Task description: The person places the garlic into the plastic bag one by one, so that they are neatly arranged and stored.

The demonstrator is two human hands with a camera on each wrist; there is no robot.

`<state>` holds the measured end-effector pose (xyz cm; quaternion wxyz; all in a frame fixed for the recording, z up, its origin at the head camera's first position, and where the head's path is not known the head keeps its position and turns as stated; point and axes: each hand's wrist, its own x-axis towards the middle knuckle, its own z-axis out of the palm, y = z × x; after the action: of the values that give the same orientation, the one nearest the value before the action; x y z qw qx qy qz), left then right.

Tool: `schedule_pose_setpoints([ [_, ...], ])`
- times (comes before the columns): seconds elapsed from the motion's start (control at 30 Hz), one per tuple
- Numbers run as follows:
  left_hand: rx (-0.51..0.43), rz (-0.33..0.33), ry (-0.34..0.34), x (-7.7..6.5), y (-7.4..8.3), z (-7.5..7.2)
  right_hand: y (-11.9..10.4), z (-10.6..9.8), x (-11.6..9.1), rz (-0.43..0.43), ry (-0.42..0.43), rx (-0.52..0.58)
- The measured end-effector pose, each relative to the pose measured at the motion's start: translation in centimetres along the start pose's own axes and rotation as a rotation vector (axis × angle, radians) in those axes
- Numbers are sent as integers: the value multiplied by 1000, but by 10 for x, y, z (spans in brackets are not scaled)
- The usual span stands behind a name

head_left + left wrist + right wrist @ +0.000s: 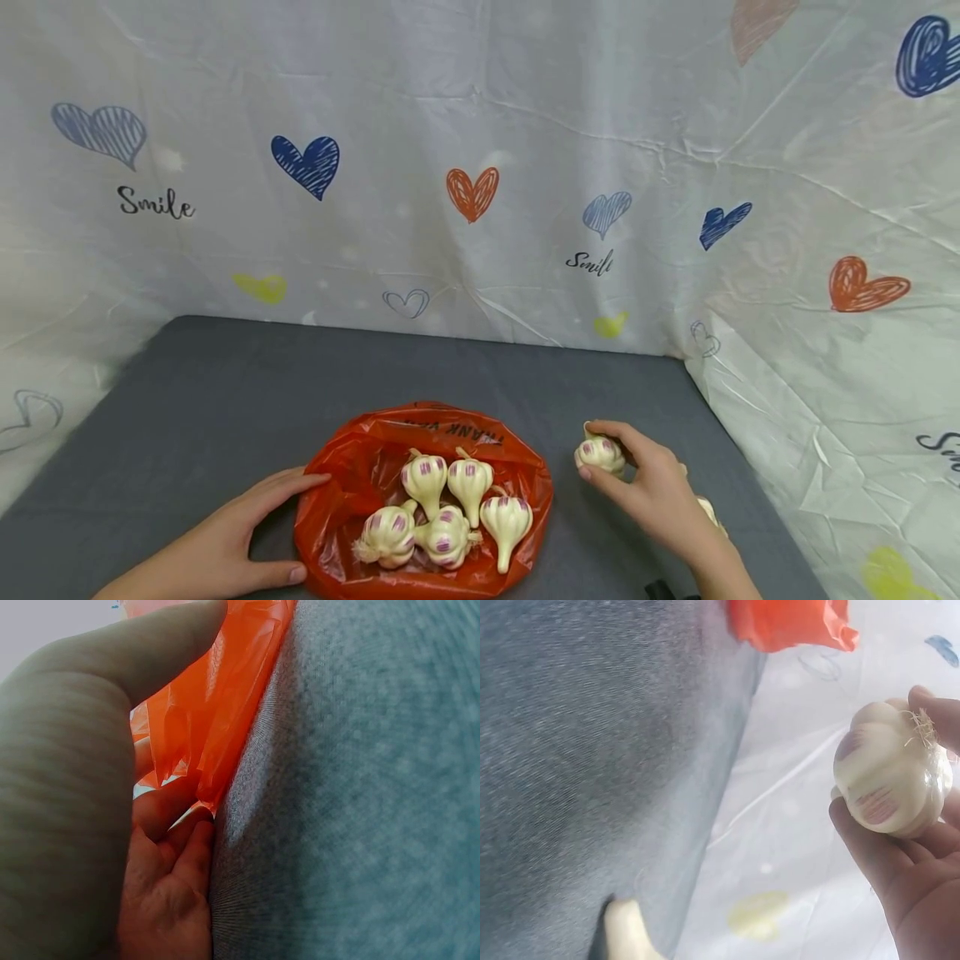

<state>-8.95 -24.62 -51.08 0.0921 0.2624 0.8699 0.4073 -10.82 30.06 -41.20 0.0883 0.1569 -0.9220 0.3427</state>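
Observation:
My right hand (652, 492) pinches a garlic bulb (600, 454) between thumb and fingers, raised above the table to the right of a red plastic bag (330, 508). The right wrist view shows this bulb (885, 772) closely, with purple patches and dry roots. Several more garlic bulbs (444, 536) lie inside the wide-mouthed bag. At the bag's left side rests my left hand (232, 533), thumb and forefinger spread apart and touching the plastic. In the left wrist view its other fingers (169, 806) lie low against the bag (217, 697).
Partly hidden behind the right forearm is another garlic bulb (708, 510). A small black object (660, 590) shows at the bottom edge. The dark grey table (262, 375) ends at a white sheet (420, 250) printed with hearts, at the back and sides.

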Motion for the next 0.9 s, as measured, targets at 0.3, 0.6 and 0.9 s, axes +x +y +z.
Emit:
schedule_pose_setpoints([
  [0.3, -17, 5, -7, 0, -5, 0, -8, 3, 8, -37, 0, 27],
  [0.6, -44, 16, -16, 0, -1, -1, -17, 4, 13, -82, -6, 42],
  [0.9, -93, -26, -58, -1, -3, -3, -19, 8, 17, -117, -13, 32],
])
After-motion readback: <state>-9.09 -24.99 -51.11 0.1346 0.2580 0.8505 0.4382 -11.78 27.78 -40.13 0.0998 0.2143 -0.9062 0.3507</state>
